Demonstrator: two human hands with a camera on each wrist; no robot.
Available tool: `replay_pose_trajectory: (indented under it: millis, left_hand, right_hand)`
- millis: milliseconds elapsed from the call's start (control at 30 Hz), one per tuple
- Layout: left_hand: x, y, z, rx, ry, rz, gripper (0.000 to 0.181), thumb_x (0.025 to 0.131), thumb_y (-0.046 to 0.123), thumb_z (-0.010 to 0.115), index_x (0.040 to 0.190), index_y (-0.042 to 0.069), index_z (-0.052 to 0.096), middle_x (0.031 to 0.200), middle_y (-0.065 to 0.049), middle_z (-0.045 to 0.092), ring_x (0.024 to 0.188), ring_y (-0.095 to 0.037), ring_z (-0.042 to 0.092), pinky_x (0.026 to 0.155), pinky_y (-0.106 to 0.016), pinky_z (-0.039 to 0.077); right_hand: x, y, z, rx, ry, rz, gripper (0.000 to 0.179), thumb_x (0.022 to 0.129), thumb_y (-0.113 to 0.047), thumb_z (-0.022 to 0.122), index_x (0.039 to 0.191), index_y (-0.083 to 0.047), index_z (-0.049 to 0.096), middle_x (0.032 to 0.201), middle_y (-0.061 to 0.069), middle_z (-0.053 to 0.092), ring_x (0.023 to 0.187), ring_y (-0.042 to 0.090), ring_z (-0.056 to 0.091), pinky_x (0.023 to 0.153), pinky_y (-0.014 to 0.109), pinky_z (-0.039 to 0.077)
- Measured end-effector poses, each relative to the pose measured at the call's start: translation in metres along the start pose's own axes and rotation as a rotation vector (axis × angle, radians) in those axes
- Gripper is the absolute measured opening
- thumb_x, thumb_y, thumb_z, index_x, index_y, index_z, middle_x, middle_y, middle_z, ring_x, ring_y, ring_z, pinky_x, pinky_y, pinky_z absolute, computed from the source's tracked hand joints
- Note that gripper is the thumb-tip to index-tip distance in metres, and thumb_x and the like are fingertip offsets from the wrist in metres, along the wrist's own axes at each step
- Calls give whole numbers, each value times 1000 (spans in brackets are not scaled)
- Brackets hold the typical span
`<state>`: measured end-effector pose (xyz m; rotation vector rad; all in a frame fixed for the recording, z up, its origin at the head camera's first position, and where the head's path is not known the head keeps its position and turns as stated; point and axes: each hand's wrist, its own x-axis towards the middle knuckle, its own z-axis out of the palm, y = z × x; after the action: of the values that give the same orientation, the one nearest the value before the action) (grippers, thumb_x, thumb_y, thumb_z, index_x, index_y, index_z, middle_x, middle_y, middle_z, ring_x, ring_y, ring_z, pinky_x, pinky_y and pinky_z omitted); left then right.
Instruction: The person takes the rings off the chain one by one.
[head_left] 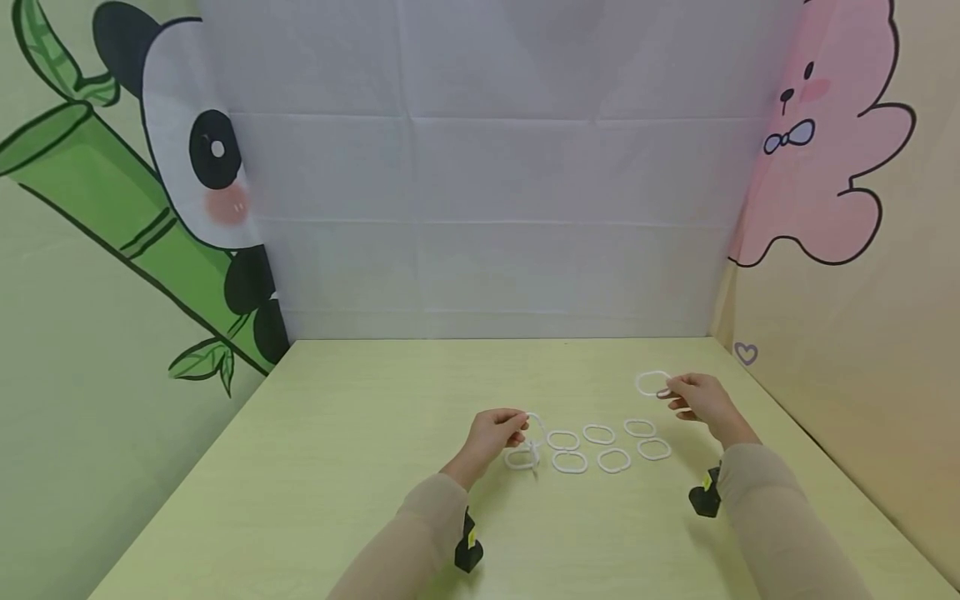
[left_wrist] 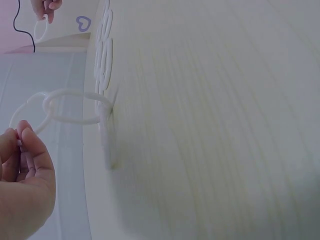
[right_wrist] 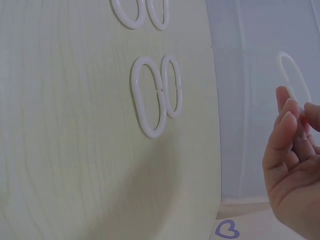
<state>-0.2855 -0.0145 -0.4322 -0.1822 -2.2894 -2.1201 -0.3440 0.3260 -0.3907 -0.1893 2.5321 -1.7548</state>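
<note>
My left hand [head_left: 491,433] pinches a white plastic chain link [left_wrist: 23,104] between thumb and fingertips. A second link [left_wrist: 70,92] hangs joined to it and reaches down to more links at the left end of the group on the table. How those lowest links join is blurred. Farther back on the right, my right hand [head_left: 703,402] pinches a single oval link [right_wrist: 299,70] by one end, raised above the table. A small gap shows in that link's side. Between the hands, several loose links [head_left: 569,472] lie flat in two rows.
The pale wood-grain table [head_left: 337,500] runs back to a white hanging sheet [head_left: 487,208]. A panda and bamboo picture [head_left: 217,150] covers the left wall, and a pink bear picture [head_left: 832,167] the right. Black wrist devices [head_left: 705,497] hang below both sleeves.
</note>
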Motion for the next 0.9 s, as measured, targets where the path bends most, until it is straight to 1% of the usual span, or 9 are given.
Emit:
replay_pose_trajectory:
  millis: [267, 533, 700, 900]
  left_hand:
    - [-1, -5, -5, 1, -5, -9, 27, 92, 14, 59, 106, -8, 62, 86, -10, 64, 64, -8, 57, 63, -23, 51]
    - [-6, -8, -10, 11, -12, -7, 26, 92, 13, 58, 106, -8, 62, 95, -21, 63, 64, -8, 57, 63, -22, 51]
    - [-9, -8, -13, 15, -15, -6, 27, 92, 14, 58, 106, -8, 63, 94, -19, 64, 63, -8, 57, 63, -22, 51]
    - [-10, -10, -14, 21, -18, -7, 28, 92, 15, 59, 107, -8, 63, 96, -22, 63, 65, -9, 57, 64, -23, 51]
  right_hand:
    - [-9, 12, 1, -2, 20, 18, 39, 98, -21, 46, 116, 13, 46, 89, 0, 65, 69, 8, 57, 61, 23, 51]
    - [-18, 25, 3, 26, 42, 77, 40, 98, -19, 45, 118, 15, 44, 85, -1, 65, 67, 8, 57, 60, 23, 51]
    - [-25, 33, 4, 36, 56, 111, 41, 98, -18, 45, 120, 17, 42, 83, -1, 65, 65, 8, 57, 59, 22, 51]
    - [-31, 41, 3, 49, 71, 135, 38, 97, -15, 44, 115, 19, 43, 79, -1, 65, 63, 7, 57, 58, 22, 51]
